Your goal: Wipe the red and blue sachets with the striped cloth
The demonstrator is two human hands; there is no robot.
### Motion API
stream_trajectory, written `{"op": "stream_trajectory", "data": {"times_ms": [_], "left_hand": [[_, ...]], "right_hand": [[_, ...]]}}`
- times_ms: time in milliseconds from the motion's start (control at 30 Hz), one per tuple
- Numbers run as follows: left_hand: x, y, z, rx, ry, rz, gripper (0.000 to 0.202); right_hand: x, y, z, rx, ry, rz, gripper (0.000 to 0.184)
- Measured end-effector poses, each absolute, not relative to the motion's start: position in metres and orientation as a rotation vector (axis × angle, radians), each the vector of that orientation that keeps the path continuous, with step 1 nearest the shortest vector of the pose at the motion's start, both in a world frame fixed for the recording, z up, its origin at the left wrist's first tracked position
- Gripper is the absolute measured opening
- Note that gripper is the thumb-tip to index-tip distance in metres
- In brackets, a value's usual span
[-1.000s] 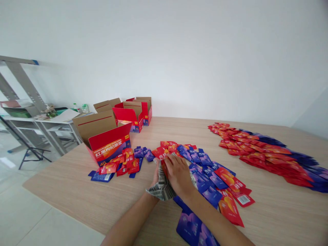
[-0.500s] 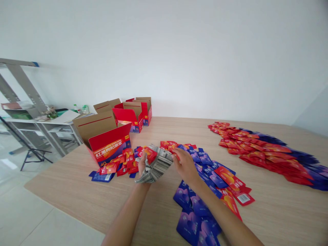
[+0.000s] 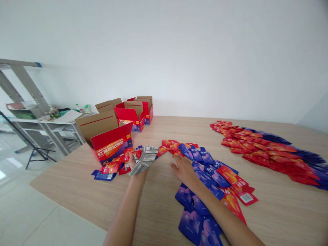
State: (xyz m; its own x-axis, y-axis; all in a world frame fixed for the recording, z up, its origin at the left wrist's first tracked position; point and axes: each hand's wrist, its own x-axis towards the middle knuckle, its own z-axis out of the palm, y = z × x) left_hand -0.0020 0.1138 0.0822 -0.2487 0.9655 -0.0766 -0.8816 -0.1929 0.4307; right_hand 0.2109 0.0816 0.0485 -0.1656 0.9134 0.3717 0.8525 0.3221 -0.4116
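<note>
My left hand [image 3: 135, 163] is closed round a thick stack of sachets [image 3: 144, 158], their silvery edges fanned toward me, held just above the wooden table [image 3: 77, 184]. It is close to the nearest open red carton [image 3: 110, 143]. My right hand [image 3: 182, 169] lies flat with fingers spread, holding nothing, at the left edge of a spread of blue and red sachets [image 3: 212, 177] that runs under my right forearm.
Loose red sachets [image 3: 115, 166] lie in front of the nearest carton. Two more open red cartons [image 3: 134, 114] stand behind it. A long heap of red and blue sachets [image 3: 269, 150] covers the table's right side. A metal shelf rack [image 3: 30, 116] stands at the left.
My left hand has carried the stack leftward toward the nearest carton. My right hand has let go of the stack and dropped flat beside the spread sachets.
</note>
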Motion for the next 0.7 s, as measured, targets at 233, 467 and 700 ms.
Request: {"op": "stream_trajectory", "data": {"times_ms": [233, 467, 700], "left_hand": [[0.041, 0.095, 0.066, 0.355, 0.435, 1.472, 0.043], [0.046, 0.092, 0.059, 0.391, 0.451, 1.224, 0.040], [0.062, 0.102, 0.036, 0.340, 0.517, 1.242, 0.028]], "right_hand": [[0.205, 0.085, 0.051, -1.386, -1.768, 0.527, 0.047], [0.209, 0.090, 0.051, -1.388, -1.662, 0.658, 0.044], [0.198, 0.066, 0.071, -1.448, -1.902, 0.018, 0.033]]}}
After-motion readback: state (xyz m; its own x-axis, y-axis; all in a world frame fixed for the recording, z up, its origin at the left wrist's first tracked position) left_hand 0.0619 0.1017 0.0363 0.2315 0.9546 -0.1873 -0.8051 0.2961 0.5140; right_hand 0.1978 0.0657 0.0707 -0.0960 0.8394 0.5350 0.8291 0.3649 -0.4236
